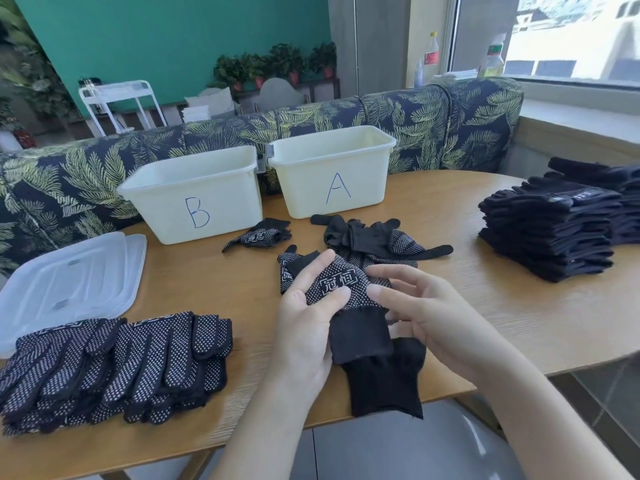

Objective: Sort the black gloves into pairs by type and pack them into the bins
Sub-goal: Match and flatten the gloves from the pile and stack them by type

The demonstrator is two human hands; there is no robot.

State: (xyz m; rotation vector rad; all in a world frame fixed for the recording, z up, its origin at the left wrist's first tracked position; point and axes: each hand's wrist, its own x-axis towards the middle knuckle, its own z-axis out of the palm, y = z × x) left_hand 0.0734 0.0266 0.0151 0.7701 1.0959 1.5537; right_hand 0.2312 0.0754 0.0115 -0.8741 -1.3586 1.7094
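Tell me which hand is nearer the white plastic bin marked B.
Left. The left hand, gripping a dotted black glove, lies right of and nearer than the bin marked B; the right hand lies farther right.

Matt knit cloth gloves (341,289) with raised white dots, smooth cream plastic bins (197,199), wood-grain table (485,306)
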